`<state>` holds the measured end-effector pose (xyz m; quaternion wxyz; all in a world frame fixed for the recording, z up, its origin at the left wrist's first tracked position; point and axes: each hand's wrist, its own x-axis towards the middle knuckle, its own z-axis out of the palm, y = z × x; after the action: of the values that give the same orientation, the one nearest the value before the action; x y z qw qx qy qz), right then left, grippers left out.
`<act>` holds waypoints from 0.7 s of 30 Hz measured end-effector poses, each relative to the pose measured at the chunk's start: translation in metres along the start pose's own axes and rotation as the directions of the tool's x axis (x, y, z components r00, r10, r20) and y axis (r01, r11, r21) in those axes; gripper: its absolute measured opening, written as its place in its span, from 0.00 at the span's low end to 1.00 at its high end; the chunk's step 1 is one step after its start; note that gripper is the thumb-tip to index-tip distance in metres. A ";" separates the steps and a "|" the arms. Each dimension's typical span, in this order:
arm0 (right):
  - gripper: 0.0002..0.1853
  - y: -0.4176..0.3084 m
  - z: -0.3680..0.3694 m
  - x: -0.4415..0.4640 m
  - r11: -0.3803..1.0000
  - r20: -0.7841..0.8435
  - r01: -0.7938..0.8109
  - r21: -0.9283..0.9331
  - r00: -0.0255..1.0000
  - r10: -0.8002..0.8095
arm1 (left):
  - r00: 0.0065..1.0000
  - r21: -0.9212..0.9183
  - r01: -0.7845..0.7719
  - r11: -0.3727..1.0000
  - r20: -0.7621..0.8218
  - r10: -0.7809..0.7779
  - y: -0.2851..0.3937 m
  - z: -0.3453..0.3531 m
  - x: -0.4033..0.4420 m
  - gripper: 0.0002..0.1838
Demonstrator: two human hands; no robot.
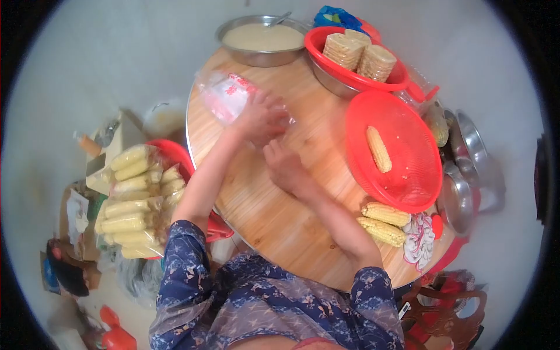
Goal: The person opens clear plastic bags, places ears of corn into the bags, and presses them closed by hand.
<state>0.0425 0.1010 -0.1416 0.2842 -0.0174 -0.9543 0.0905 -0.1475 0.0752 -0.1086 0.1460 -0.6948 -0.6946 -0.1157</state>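
Observation:
On the round wooden table (309,233), a clear plastic bag with red print (224,99) lies at the upper left. My left hand (265,118) rests over the bag's right end, its fingers spread and partly blurred. Just below and to the right of it is my right hand (284,166), with its fingers curled together near the bag's edge; whatever they may hold is too small to make out. A single corn cob (379,149) lies in the red basket (417,169) on the right. Two more cobs (382,230) sit side by side below that basket.
A metal basin of pale contents (262,57) stands at the back, beside a red basin (318,44) with wrapped stacks (376,62). Bagged corn (131,216) is piled at the left, off the table. A crumpled cloth (419,240) lies at the table's right edge, near metal bowls (458,198).

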 end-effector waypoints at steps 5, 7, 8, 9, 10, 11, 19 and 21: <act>0.09 0.006 0.000 0.001 1.000 0.050 -0.016 0.014 0.999 0.016 | 0.993 -0.021 -0.011 1.000 -0.116 0.008 -0.024 0.016 -0.005 0.24; 0.10 0.007 -0.006 0.002 0.999 0.094 0.046 -0.004 0.995 -0.045 | 0.991 -0.020 -0.005 1.000 -0.132 0.003 -0.030 0.017 -0.006 0.24; 0.10 0.008 -0.011 0.000 0.999 0.098 0.048 -0.006 0.994 -0.047 | 0.986 -0.041 -0.043 0.998 -0.160 0.036 -0.033 0.017 -0.005 0.25; 0.09 0.007 -0.020 -0.004 0.997 0.165 0.069 -0.024 0.984 -0.064 | 0.979 -0.060 -0.083 0.995 -0.190 0.070 -0.036 0.017 -0.003 0.25; 0.08 0.006 -0.029 -0.009 0.995 0.230 0.089 -0.041 0.970 -0.077 | 0.979 -0.062 -0.085 0.994 -0.192 0.072 -0.038 0.017 -0.003 0.25; 0.08 0.006 -0.037 -0.014 0.995 0.231 0.085 -0.045 0.970 -0.073 | 0.972 -0.051 -0.097 0.994 -0.219 0.084 -0.040 0.019 -0.001 0.27; 0.17 0.001 -0.084 -0.063 0.996 0.336 0.081 -0.042 0.940 -0.062 | 0.966 -0.215 -0.070 0.974 -0.258 0.013 -0.037 0.008 -0.017 0.34; 0.19 0.003 -0.090 -0.076 0.992 0.348 0.057 -0.110 0.938 -0.015 | 0.978 -0.274 -0.026 0.961 -0.208 -0.033 -0.036 0.000 -0.020 0.37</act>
<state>0.1548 0.1120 -0.1092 0.1121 -0.0004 -0.9932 0.0302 -0.1840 0.0559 -0.1146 0.1203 -0.6909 -0.6537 -0.2844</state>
